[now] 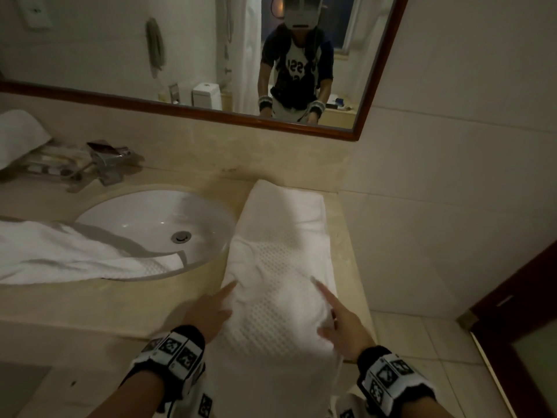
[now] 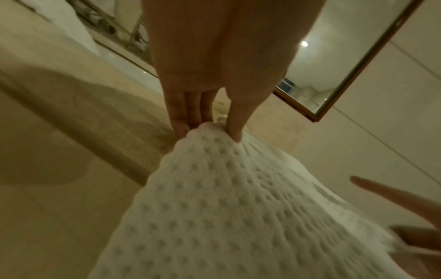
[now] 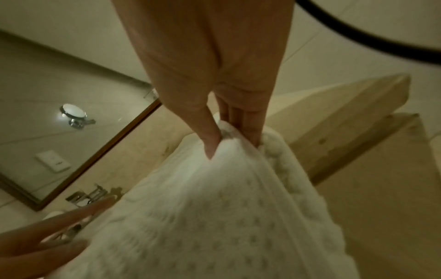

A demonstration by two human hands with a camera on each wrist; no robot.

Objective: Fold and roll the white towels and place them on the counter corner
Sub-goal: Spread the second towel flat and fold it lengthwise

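A long white towel (image 1: 280, 267) lies folded into a narrow strip on the counter (image 1: 90, 300), its far end pushed up into the corner by the wall and its near end hanging over the counter's front edge. The left hand (image 1: 211, 312) pinches the strip's left side between thumb and fingers, and the right hand (image 1: 346, 324) pinches the right side the same way, index fingers pointing forward; the hands are apart, one on each long edge. A second towel (image 1: 69, 254) lies crumpled, draped partly into the sink (image 1: 168, 212), not yet folded. I'd judge the roll is about to start from the near end. The trouble would be uneven pull: if one hand leads, the roll goes cone-shaped and the folded layers slide apart. The overhanging end could also drag the strip toward the floor if either pinch loosens.
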